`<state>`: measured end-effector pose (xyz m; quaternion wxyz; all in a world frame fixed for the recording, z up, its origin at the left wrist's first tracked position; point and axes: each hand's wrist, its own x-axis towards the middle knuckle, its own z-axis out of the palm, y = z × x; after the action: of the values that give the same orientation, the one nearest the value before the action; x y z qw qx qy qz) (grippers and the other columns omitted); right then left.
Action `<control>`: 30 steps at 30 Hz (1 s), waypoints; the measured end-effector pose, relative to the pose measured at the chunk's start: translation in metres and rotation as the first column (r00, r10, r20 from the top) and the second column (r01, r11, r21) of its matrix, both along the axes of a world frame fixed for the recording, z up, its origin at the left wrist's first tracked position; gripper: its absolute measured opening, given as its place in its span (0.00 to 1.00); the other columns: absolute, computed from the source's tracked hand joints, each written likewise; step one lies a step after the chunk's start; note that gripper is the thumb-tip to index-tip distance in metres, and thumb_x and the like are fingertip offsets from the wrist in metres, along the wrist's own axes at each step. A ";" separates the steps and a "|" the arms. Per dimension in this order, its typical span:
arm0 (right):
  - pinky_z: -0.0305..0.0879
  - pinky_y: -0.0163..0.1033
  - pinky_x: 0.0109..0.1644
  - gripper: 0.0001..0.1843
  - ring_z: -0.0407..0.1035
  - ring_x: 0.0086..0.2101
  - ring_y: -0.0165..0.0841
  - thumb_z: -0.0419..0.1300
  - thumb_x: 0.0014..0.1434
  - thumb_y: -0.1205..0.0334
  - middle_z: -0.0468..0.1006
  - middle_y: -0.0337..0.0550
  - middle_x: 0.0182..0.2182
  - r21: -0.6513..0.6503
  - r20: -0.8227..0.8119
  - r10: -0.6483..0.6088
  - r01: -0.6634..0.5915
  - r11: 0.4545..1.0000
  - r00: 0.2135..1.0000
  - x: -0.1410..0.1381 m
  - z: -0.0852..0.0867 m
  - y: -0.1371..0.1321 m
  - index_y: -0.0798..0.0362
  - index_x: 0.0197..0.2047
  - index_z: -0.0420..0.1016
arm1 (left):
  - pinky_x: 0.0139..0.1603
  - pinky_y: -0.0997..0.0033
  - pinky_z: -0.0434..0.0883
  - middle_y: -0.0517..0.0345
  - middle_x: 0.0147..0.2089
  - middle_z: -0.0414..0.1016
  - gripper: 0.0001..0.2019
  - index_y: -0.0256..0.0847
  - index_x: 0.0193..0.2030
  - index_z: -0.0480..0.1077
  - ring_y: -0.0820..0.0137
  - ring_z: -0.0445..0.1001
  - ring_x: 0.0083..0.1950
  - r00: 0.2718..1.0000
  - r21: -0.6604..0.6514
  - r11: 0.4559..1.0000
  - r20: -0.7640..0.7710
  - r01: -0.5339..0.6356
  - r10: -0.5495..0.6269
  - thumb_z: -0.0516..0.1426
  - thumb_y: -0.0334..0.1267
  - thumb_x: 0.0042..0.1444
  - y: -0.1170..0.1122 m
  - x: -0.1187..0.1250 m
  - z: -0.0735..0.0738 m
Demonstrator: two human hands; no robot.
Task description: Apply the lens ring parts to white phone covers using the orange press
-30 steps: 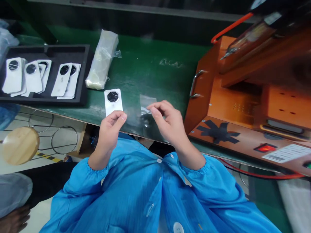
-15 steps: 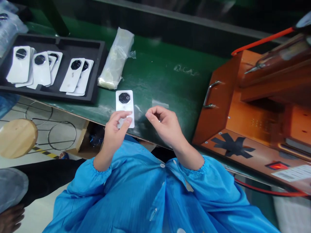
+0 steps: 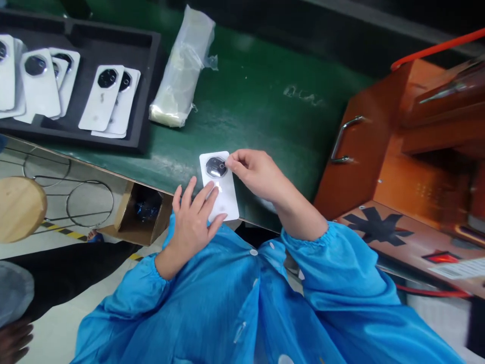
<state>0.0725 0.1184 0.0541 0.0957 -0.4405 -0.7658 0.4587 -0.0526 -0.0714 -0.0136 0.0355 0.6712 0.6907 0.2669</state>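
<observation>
A white phone back cover (image 3: 223, 194) with a dark round camera ring lies flat on the green bench (image 3: 257, 111) near its front edge. My left hand (image 3: 193, 215) rests on the cover's lower half, fingers stretched flat over it. My right hand (image 3: 255, 172) is pinched at the edge of the camera ring; what the fingertips hold, if anything, is too small to make out. Both arms wear blue sleeves.
A black tray (image 3: 147, 81) at the back left holds several white covers (image 3: 100, 98). A plastic-wrapped bundle (image 3: 182, 71) lies beside it. An orange machine (image 3: 409, 151) with a metal handle stands on the right. Below the bench are a cardboard box (image 3: 142, 212) and a wooden stool (image 3: 18, 207).
The cover went from being held up in my left hand to lying flat under its spread fingers. My right hand moved left onto the camera ring. The view tilted down and right.
</observation>
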 end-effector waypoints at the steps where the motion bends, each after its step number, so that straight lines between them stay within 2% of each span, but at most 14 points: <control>1: 0.56 0.37 0.35 0.12 0.63 0.29 0.30 0.59 0.68 0.58 0.74 0.37 0.27 0.004 0.024 0.006 -0.006 1.000 1.000 -0.002 -0.002 0.001 0.52 0.32 0.74 | 0.81 0.37 0.48 0.48 0.74 0.75 0.28 0.45 0.74 0.70 0.44 0.59 0.82 1.000 -0.009 1.000 0.013 0.001 -0.001 0.59 0.53 0.72 0.001 -0.001 -0.001; 5: 0.57 0.38 0.36 0.11 0.65 0.30 0.31 0.59 0.68 0.60 0.77 0.38 0.28 0.045 0.092 0.023 -0.027 0.999 0.996 -0.004 -0.007 0.005 0.51 0.33 0.75 | 0.82 0.39 0.47 0.49 0.73 0.75 0.27 0.47 0.74 0.71 0.46 0.59 0.83 0.999 -0.022 1.000 0.037 0.002 -0.001 0.59 0.53 0.72 0.002 -0.005 -0.002; 12: 0.60 0.39 0.39 0.10 0.70 0.31 0.33 0.59 0.69 0.62 0.80 0.41 0.31 0.079 0.169 0.013 -0.027 0.996 0.985 -0.007 -0.005 0.006 0.51 0.35 0.76 | 0.83 0.39 0.46 0.51 0.73 0.75 0.28 0.51 0.75 0.69 0.47 0.59 0.83 0.998 -0.044 0.999 0.062 -0.009 0.012 0.60 0.53 0.71 0.001 -0.004 -0.001; 17: 0.60 0.40 0.39 0.10 0.72 0.33 0.34 0.59 0.70 0.62 0.83 0.43 0.35 0.117 0.212 0.007 -0.033 0.993 0.977 -0.006 -0.004 0.003 0.51 0.36 0.77 | 0.82 0.39 0.46 0.50 0.73 0.75 0.28 0.50 0.75 0.70 0.46 0.59 0.83 0.997 -0.036 0.999 0.073 -0.005 0.008 0.60 0.52 0.71 0.002 -0.004 0.000; 25: 0.59 0.40 0.39 0.09 0.71 0.32 0.34 0.59 0.69 0.62 0.83 0.43 0.34 0.141 0.198 -0.006 -0.022 0.990 0.980 -0.005 -0.007 0.004 0.51 0.35 0.77 | 0.81 0.41 0.48 0.50 0.72 0.76 0.28 0.49 0.74 0.70 0.46 0.61 0.82 1.000 -0.003 1.000 0.023 0.004 -0.004 0.60 0.52 0.71 0.002 -0.006 0.001; 30: 0.60 0.40 0.38 0.09 0.72 0.32 0.34 0.59 0.68 0.63 0.83 0.44 0.34 0.155 0.182 -0.006 -0.023 0.988 0.983 -0.005 -0.010 0.004 0.51 0.35 0.77 | 0.82 0.39 0.47 0.51 0.73 0.76 0.28 0.51 0.75 0.70 0.46 0.60 0.82 0.998 -0.044 0.999 0.065 -0.010 0.012 0.60 0.53 0.71 0.002 -0.006 0.001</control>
<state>0.0673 0.1219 0.0436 0.0576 -0.4684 -0.8068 0.3555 -0.0587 -0.0694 -0.0126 0.0709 0.6574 0.6984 0.2737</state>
